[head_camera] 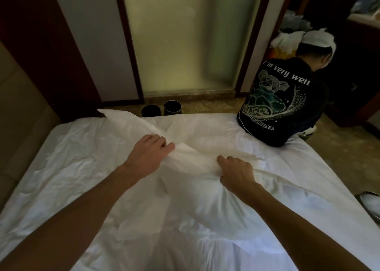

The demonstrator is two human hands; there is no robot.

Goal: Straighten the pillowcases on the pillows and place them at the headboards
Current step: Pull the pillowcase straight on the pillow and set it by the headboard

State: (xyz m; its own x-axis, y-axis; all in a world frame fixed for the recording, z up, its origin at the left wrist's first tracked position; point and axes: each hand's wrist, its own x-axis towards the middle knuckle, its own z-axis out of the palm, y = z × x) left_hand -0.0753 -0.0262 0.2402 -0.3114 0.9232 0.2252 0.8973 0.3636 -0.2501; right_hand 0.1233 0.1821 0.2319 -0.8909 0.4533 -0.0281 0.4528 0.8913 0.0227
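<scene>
Gripping the pillowcase point(186, 188) with left hand point(149, 154) and right hand point(236, 173), fingers point(163, 143) curled tight into the fabric. Bunched up in the middle of the bed point(67, 163), loose end toward the far edge.

White pillow point(205, 205) lies mid-bed, plump, in a wrinkled white pillowcase point(131, 124). Loose, flat end of pillowcase trails twd far-left bed edge, corner tip raised. Fabric bunched in a ridge over pillow's far side. Pillow sits well apart from padded tan headboard point(22, 106) at left.
</scene>
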